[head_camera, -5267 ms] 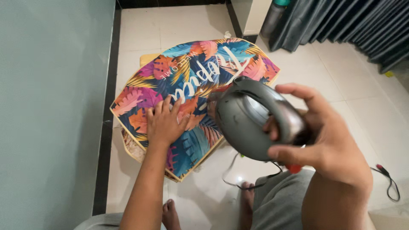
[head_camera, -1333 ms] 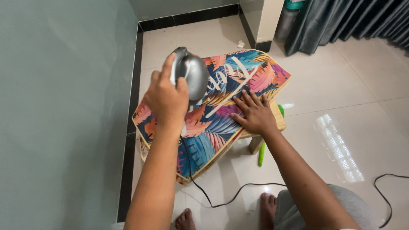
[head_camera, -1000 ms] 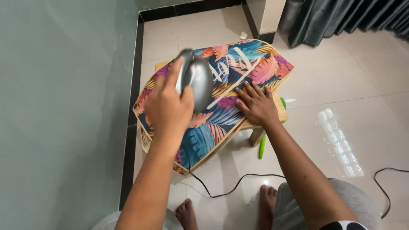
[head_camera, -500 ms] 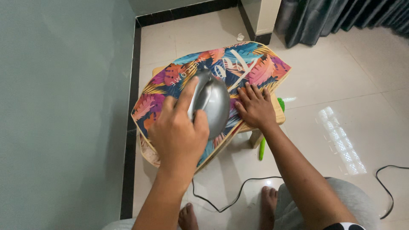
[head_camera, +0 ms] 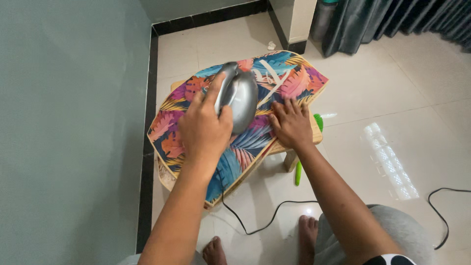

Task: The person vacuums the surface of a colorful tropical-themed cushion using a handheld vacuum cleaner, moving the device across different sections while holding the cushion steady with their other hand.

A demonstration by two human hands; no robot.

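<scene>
Left hand (head_camera: pixel 203 131): your fingers clamp the iron (head_camera: pixel 239 100), mid-mat (head_camera: pixel 171 122).
Right hand (head_camera: pixel 290 125): your fingers splayed flat at the mat's right edge.

A small wooden stool (head_camera: pixel 314 137) stands on the pale tiled floor (head_camera: pixel 382 93) and carries a leaf-patterned mat (head_camera: pixel 235 147) that overhangs it on every side, while a black power cord (head_camera: pixel 265 223) and a green brush (head_camera: pixel 299 172) lie directly on the floor beside the stool.
</scene>
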